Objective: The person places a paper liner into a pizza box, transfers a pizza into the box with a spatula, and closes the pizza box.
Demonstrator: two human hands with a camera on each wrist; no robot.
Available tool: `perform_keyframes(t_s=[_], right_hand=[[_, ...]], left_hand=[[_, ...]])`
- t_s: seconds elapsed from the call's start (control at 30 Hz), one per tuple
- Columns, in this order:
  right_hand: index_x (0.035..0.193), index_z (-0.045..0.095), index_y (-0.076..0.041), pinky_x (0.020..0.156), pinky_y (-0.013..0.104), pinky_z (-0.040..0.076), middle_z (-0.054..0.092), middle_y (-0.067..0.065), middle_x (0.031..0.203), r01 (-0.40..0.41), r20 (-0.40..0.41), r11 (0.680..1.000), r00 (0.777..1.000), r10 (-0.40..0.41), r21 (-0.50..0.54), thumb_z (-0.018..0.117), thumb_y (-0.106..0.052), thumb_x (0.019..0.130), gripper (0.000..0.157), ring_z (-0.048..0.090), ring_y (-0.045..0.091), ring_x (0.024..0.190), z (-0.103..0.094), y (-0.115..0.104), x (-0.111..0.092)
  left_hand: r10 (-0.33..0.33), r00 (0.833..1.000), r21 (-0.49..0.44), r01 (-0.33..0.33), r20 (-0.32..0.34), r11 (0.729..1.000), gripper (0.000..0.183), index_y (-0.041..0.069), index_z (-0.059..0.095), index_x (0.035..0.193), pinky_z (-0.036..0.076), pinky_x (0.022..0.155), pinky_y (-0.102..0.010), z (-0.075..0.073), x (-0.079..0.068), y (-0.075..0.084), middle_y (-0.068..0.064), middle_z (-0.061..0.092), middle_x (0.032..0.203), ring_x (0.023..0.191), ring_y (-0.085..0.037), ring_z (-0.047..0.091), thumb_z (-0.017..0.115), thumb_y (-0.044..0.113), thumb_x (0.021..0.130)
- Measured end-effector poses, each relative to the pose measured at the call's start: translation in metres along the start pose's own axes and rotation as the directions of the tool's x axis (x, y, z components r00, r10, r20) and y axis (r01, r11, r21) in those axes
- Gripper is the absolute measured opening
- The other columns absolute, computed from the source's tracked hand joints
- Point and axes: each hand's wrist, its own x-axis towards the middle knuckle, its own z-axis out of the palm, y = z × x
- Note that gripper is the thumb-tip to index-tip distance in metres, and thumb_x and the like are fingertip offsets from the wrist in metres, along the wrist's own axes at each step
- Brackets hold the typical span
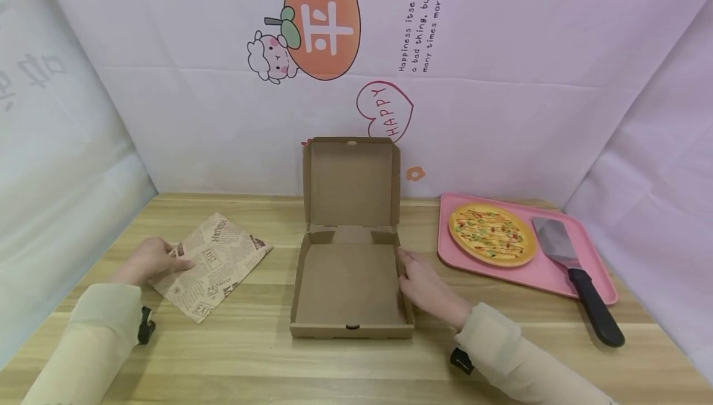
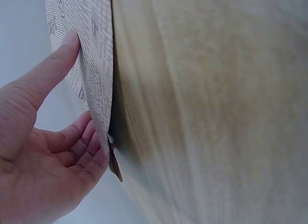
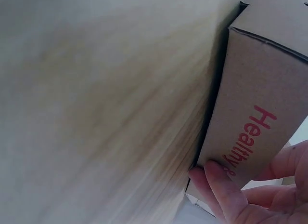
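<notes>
On the left of the table, my left hand [image 1: 151,261] holds the edge of a sheet of printed greaseproof paper [image 1: 214,262]. In the left wrist view the thumb [image 2: 67,48] lies on the printed face, while the other fingers curl at the sheet's lower edge, their tips partly hidden. A brown cardboard pizza box [image 1: 351,284] stands in the middle with its lid [image 1: 352,182] raised. My right hand [image 1: 426,284] grips the box's right side wall. Fingers [image 3: 224,185] press the outside of that wall beside red "Healthy" lettering in the right wrist view.
A pink tray [image 1: 412,250] at the right carries a round pizza [image 1: 492,235] and a metal spatula [image 1: 557,244]. The spatula's black handle [image 1: 596,309] juts over the tray's front edge. White printed cloth [image 1: 223,126] walls the table [image 1: 245,361] at the back and sides.
</notes>
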Motion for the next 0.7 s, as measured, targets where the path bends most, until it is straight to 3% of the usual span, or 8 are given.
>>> perform_keyframes(t_s=[0.5,0.7], right_hand=[[0.127,0.038,0.018,0.102,0.048,0.034,0.040,0.032,0.131,0.004,-0.009,0.999,1.000,-0.004,0.032,0.048,0.002,0.081,0.050,0.039,0.041,0.122,-0.0001,0.0019,0.0006],[0.128,0.038,0.018,0.102,0.048,0.033,0.040,0.032,0.132,0.007,-0.006,1.000,1.000,-0.007,0.029,0.048,0.002,0.081,0.050,0.038,0.041,0.122,0.0003,0.0023,0.0007]], left_hand=[[-0.019,1.000,0.012,0.019,-0.004,1.000,0.045,-0.004,0.056,0.073,0.042,0.052,-0.027,-0.0002,-0.0029,0.0013,-0.008,0.052,0.067,0.060,-0.018,0.048,0.074,0.037,0.070],[-0.030,0.999,-0.048,0.029,-0.020,0.998,0.056,-0.016,0.050,0.093,0.047,0.055,-0.030,0.0001,-0.0051,0.0020,-0.018,0.054,0.077,0.066,-0.022,0.053,0.074,0.030,0.072]])
